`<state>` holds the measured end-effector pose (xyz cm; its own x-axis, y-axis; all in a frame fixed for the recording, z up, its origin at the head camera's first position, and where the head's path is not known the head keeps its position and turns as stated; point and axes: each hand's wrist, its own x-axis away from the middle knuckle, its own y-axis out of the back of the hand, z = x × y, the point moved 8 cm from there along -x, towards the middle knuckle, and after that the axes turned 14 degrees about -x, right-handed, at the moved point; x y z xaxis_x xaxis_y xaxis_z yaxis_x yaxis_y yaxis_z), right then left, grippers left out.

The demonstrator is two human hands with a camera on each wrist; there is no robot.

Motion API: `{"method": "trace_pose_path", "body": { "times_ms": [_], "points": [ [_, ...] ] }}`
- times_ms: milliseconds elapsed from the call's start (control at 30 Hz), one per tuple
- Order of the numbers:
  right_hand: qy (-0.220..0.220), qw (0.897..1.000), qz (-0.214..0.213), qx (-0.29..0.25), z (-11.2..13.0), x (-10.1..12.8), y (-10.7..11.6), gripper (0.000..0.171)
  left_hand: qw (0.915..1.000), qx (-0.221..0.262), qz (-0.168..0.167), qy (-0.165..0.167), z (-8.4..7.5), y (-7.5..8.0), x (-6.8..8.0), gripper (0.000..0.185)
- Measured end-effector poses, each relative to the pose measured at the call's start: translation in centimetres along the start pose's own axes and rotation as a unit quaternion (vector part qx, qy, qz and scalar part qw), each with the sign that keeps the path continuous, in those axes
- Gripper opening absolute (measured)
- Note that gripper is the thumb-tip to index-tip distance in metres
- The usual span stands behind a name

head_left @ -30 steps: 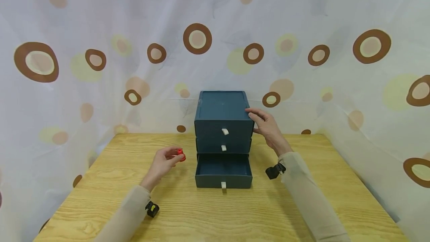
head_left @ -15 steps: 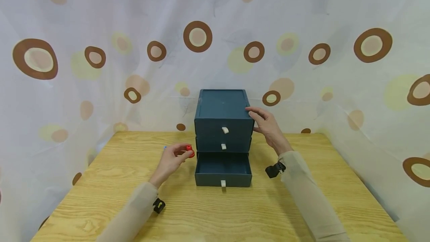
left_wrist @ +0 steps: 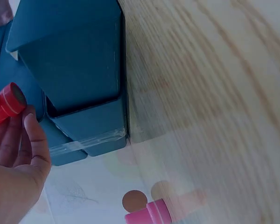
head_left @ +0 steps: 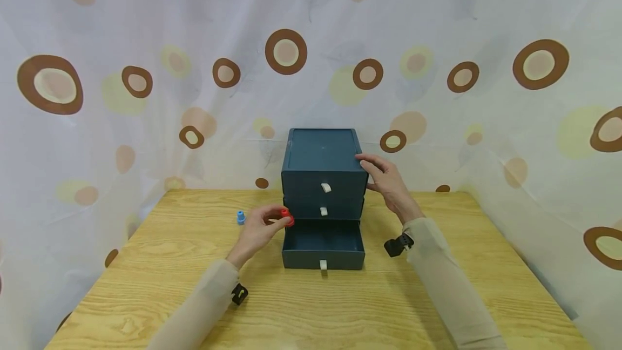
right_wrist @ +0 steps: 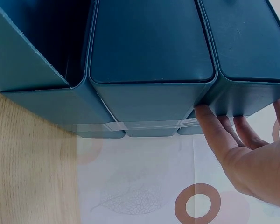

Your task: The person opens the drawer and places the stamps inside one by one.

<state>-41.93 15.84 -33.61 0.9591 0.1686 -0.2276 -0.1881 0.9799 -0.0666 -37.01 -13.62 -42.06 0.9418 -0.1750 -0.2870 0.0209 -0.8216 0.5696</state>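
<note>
My left hand pinches a small red stamp between thumb and fingers, at the left edge of the pulled-out bottom drawer. In the left wrist view the red stamp shows a round dark end face. The drawer belongs to a dark blue three-drawer cabinet; its upper two drawers are closed. With fingers spread, my right hand rests against the cabinet's upper right edge. In the right wrist view the fingertips of that hand touch the side of the top section.
A small blue stamp-shaped piece stands on the wooden table, left of the cabinet. The left wrist view shows a similar pink piece. A patterned curtain hangs behind the table and along its sides.
My left hand has carried the red stamp rightward, up to the open drawer's edge. This uncovers the blue piece behind the hand. My right hand stays at the cabinet.
</note>
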Motion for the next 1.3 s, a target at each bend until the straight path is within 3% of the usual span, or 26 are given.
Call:
{"method": "trace_pose_path", "body": {
  "times_ms": [300, 500, 867, 1300],
  "points": [
    [-0.005, 1.0, 0.001, -0.002, -0.2, 0.0, 0.1, 0.047, 0.9971, -0.054, 0.017, -0.05, -1.4, -1.6, -0.3, 0.022],
    [-0.005, 1.0, 0.001, -0.002, -0.1, 0.1, 0.1, 0.047, 0.9882, -0.129, 0.021, -0.081, -2.1, -2.7, -0.9, 0.023],
    [-0.006, 1.0, 0.009, -0.006, 0.1, 0.0, -0.4, 0.047, 0.9756, -0.195, 0.042, -0.092, -2.3, -3.6, -1.0, 0.026],
    [-0.006, 1.0, 0.011, -0.006, 0.1, 0.0, -0.1, 0.047, 0.9667, -0.217, 0.094, -0.099, -2.1, -4.6, -1.3, 0.028]
  ]
}}
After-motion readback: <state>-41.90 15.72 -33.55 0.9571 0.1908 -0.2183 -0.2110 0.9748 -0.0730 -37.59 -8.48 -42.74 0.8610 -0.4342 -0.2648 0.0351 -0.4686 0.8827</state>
